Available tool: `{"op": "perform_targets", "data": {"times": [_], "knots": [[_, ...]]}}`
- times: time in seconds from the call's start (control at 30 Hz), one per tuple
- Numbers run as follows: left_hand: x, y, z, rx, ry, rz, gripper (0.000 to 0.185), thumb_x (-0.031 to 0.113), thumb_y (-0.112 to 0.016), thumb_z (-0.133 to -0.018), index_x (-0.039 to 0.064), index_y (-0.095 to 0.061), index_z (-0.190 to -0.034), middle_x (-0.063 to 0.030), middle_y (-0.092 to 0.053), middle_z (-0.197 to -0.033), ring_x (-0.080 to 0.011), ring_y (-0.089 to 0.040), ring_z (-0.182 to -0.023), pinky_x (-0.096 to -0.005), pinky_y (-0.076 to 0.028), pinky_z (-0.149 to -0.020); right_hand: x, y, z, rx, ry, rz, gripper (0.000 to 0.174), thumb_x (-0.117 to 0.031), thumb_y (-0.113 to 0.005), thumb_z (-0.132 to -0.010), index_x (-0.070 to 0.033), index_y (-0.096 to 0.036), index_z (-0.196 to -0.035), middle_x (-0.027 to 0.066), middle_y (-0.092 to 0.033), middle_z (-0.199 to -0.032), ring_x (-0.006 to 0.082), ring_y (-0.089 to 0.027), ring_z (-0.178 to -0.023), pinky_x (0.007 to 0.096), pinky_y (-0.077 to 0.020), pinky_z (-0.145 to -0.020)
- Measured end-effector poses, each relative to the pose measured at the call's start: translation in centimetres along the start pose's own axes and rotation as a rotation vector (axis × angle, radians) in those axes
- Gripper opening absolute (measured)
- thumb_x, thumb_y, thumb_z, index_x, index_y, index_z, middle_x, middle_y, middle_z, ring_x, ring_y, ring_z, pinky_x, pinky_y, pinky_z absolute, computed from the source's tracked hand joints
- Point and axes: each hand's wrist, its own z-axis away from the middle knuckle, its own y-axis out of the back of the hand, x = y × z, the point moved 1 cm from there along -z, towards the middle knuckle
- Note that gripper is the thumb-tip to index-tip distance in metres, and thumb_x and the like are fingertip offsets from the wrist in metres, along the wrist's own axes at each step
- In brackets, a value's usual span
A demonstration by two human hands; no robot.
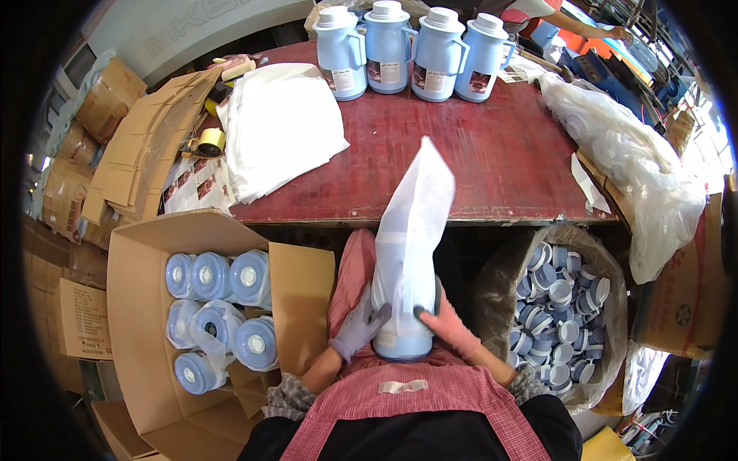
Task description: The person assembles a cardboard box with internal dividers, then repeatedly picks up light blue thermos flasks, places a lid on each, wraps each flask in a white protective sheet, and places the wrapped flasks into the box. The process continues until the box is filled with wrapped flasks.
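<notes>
A light blue vacuum jug [403,344] stands on my lap inside a thin white bag [410,248], whose loose end points up towards the red table. My left hand [362,324], in a grey glove, presses on its left side. On the right side rests my right hand [451,325], in a pink glove with a dark fingertip. The jug's base end is nearest my body. Left of me, an open cardboard box [193,225] holds several blue jugs [253,344], some wrapped in white bags. At my right, a plastic-lined container [616,322] is full of blue and white cups [568,331].
Four labelled blue jugs [389,57] stand at the far side of the red table [461,150]. White bags [282,127] lie stacked on its left, beside a tape roll [211,142] and flattened cardboard [141,138]. Clear plastic [628,155] hangs over the right edge. Another person's arm [588,30] is beyond.
</notes>
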Motion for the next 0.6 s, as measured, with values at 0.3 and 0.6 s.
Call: {"op": "perform_targets", "data": {"times": [0.3,0.6], "knots": [[2.9,7.4,-3.2,0.128,-0.034,-0.077,0.042,0.031,-0.061,-0.087,0.005,-0.057,-0.119,-0.0163,-0.061,-0.116,-0.0221,-0.060,-0.105,-0.0341,-0.045,-0.093,0.0,4.4,-2.9,0.135,0.102,-0.129,0.082,-0.026,-0.069,-0.079,0.005,-0.024,-0.140,0.0203,-0.035,-0.140,0.0254,-0.034,-0.131,0.0342,-0.0286,-0.107],[3.8,0.5,-9.1,0.296,-0.221,0.034,0.080,0.037,-0.057,-0.087,-0.002,-0.015,-0.142,-0.0245,-0.027,-0.144,-0.0350,-0.030,-0.133,-0.0380,-0.028,-0.107,-1.3,0.5,-5.8,0.155,0.117,-0.129,0.085,-0.029,-0.067,-0.078,-0.002,-0.020,-0.143,0.0212,-0.043,-0.134,0.0283,-0.042,-0.125,0.0349,-0.0352,-0.101]]}}
